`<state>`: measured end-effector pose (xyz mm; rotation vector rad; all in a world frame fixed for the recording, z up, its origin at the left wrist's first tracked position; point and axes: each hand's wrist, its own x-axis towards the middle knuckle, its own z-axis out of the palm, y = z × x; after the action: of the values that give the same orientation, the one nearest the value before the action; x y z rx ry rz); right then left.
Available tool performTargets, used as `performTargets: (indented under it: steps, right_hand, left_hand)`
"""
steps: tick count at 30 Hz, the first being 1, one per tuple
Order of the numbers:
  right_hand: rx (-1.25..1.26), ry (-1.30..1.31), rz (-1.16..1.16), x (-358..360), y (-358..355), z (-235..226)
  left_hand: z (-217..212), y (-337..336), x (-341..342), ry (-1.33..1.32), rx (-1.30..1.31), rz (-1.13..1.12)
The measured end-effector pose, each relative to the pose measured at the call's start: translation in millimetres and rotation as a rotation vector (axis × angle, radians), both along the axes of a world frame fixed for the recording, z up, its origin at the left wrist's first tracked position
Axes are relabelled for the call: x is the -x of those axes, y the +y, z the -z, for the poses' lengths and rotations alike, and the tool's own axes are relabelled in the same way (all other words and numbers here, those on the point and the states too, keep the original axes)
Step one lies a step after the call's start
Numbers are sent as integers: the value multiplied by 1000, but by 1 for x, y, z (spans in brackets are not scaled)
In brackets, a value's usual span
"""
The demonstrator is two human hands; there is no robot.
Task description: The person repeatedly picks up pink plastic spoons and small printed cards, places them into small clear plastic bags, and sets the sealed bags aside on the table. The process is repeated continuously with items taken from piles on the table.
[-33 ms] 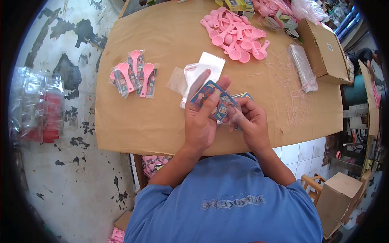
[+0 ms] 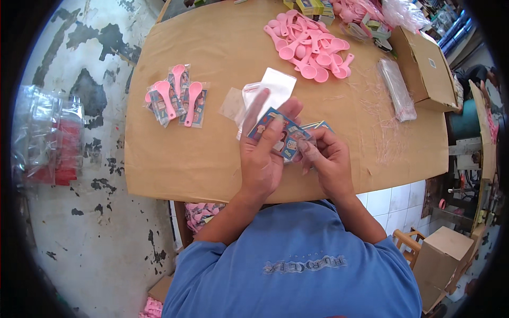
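Between my two hands is a blue printed card [image 2: 283, 137], with clear plastic film around its right end. My left hand [image 2: 261, 161] holds it with the thumb across its face and fingers behind. At its right edge, my right hand [image 2: 331, 161] pinches the card and film between thumb and fingers. More cards [image 2: 319, 125] show partly behind my right hand, resting on the table. Just beyond my left hand lie a stack of clear plastic bags [image 2: 278, 85] and a loose clear bag [image 2: 231, 102].
On the brown-covered table [image 2: 212, 47], several bagged cards with pink spoons [image 2: 194, 98] lie left. A heap of pink measuring spoons [image 2: 313, 47] sits at the far side. To the right are a bundle of clear bags [image 2: 396, 90] and a cardboard box [image 2: 424, 69].
The card has tilted slightly, its upper left corner shifting left. My left fingertips have moved a little left with it. My right hand keeps its pinch.
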<state>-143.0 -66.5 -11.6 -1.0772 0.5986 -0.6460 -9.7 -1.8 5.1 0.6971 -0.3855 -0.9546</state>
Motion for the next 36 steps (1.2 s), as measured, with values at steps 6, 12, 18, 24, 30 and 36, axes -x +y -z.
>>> performTargets:
  steps: [6, 12, 18, 24, 30, 36]
  right_hand:
    - [30, 56, 15, -4, 11, -2]
    - [36, 60, 27, -6, 16, 1]
    - [54, -35, 125, -11, 20, 4]
    - [874, 112, 247, 8, 1, -9]
    - [1017, 360, 259, 23, -84, -43]
    - [1276, 498, 89, -29, -182, -52]
  left_hand:
    - [2, 7, -3, 113, 182, -67]
    - [6, 10, 6, 110, 258, -16]
    - [-1, 6, 15, 139, 166, 21]
    - [10, -3, -1, 191, 53, -53]
    - [21, 8, -54, 440, 126, -142]
    - [16, 18, -51, 253, 102, -236]
